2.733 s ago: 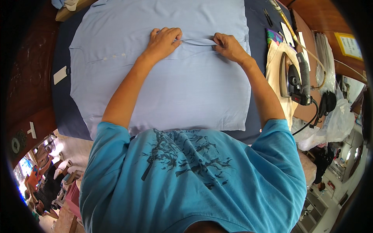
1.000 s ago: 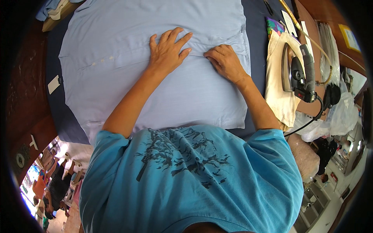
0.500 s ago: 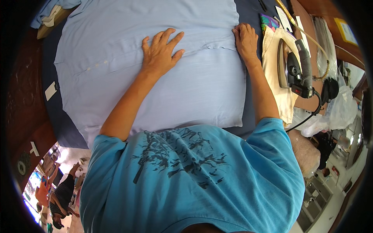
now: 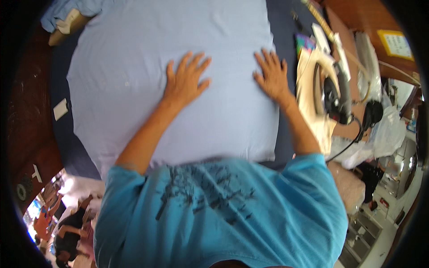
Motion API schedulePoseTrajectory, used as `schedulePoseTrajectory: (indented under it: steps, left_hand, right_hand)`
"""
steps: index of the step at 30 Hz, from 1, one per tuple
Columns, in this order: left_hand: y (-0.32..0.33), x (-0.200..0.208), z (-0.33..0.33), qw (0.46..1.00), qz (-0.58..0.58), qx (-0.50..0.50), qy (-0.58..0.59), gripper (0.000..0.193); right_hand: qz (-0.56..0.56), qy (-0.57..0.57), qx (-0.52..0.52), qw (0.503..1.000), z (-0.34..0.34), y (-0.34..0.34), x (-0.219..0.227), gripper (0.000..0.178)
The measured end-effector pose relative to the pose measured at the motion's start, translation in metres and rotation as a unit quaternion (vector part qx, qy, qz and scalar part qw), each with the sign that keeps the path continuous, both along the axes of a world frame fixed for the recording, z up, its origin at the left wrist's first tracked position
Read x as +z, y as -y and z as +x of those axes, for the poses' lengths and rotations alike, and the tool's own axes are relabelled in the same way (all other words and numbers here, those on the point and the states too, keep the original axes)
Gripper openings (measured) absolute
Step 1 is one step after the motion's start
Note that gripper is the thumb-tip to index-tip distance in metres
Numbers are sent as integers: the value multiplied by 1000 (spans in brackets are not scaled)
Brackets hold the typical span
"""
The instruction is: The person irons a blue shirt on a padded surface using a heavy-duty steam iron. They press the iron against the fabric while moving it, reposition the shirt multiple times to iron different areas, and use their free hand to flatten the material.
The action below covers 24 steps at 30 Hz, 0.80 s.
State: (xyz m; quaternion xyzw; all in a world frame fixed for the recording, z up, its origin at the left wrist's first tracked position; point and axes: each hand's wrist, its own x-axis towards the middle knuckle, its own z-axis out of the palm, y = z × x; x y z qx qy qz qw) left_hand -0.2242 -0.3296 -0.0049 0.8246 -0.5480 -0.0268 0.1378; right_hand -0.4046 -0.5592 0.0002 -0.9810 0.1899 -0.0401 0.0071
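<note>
A large light blue cloth (image 4: pixel 214 116) lies spread over a dark navy table cover (image 4: pixel 286 27). My left hand (image 4: pixel 184 80) rests flat near the middle of the cloth, fingers spread apart. Close to the cloth's right edge, my right hand (image 4: pixel 272 77) lies with its fingers also spread and holds nothing. To the right of that hand stands a clothes iron (image 4: pixel 333 94) with a dark handle, on a folded cream cloth (image 4: pixel 308 85). The picture is somewhat blurred by motion.
A yellow measuring tape (image 4: pixel 317 18) runs along the far right, near a purple patterned cloth (image 4: pixel 305 42). A white card (image 4: pixel 60 110) lies at the left edge. Clear plastic bags (image 4: pixel 389 127) sit beyond the iron's cord (image 4: pixel 351 145). Other people (image 4: pixel 69 232) show at the lower left.
My right hand has let go of the cloth's right edge and opened flat, slightly inward. The crease across the cloth has smoothed out. The view has shifted, so most things appear lower.
</note>
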Motion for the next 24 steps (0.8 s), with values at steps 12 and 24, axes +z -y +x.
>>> schedulePoseTrajectory:
  steps: [12,24]
  left_hand:
    - [3,10,1,999,17,8,-43,55]
    - [2,12,0,999,5,5,-45,53]
  right_hand:
    - [86,54,-49,994,172,48,17,53]
    - [9,43,-55,998,203,132,-22,65]
